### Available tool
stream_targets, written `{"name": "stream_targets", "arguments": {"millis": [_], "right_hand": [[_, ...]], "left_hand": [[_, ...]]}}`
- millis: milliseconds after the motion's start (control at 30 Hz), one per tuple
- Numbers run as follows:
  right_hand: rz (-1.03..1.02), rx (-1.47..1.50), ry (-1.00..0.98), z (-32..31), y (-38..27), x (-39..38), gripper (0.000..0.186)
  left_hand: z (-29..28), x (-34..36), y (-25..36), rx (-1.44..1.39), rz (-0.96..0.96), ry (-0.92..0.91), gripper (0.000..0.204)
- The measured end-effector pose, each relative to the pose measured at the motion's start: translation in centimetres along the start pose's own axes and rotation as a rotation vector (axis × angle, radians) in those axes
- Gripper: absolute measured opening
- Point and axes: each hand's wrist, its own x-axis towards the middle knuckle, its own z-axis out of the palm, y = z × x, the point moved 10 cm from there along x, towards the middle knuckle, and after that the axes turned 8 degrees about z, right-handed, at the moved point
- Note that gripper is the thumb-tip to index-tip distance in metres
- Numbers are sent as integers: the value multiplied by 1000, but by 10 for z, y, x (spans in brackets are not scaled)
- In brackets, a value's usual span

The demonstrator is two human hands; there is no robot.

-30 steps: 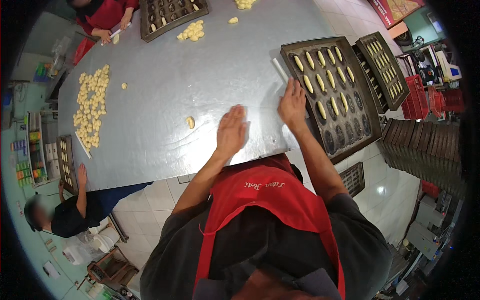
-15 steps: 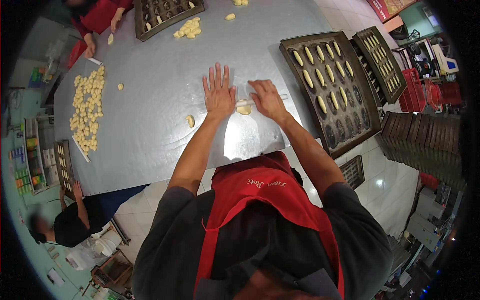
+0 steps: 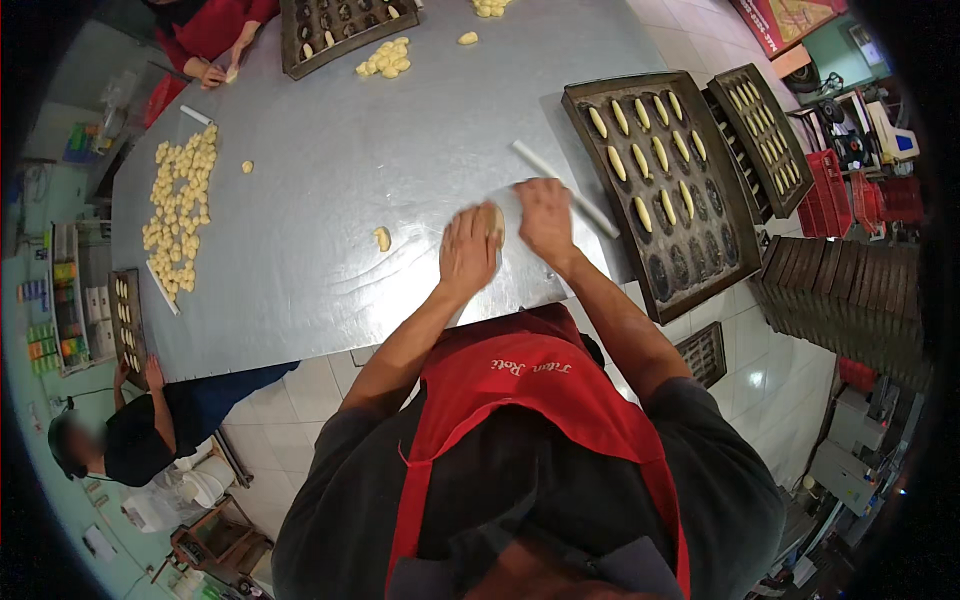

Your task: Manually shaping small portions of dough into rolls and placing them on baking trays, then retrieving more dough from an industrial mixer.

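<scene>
On the metal table, my left hand (image 3: pixel 468 248) has its fingers bent together at a flattened piece of dough (image 3: pixel 497 226), which it partly covers. My right hand (image 3: pixel 546 220) is just to the right, its fingers curled and smeared by motion; whether they hold anything does not show. Close against its far right side lies a thin white rolling pin (image 3: pixel 595 213), slanting toward the large baking tray. To the left of my left hand sits a small dough piece (image 3: pixel 382 239).
At right stands a large mould tray (image 3: pixel 655 290) partly filled with dough strips; another tray (image 3: pixel 760 140) is behind it. Many dough lumps (image 3: pixel 180 210) lie at left. A co-worker's hands (image 3: pixel 222 72) handle dough at far left; another person (image 3: pixel 150 430) holds a tray.
The rolling pin has moved off the dough to the right. My left hand has gone from flat and spread to bent over the dough, nearer me. The right hand has shifted slightly nearer me, its fingers curling.
</scene>
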Motion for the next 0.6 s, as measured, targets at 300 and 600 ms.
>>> {"name": "stream_targets", "arguments": {"millis": [300,600], "right_hand": [[-438,-53,-76,4,-55,-71,42],[-280,-43,-140,59,-103,-46,74]], "left_hand": [[10,-57,21,137,204,-23,49],[-101,-58,-75,294,-128,275,40]]}}
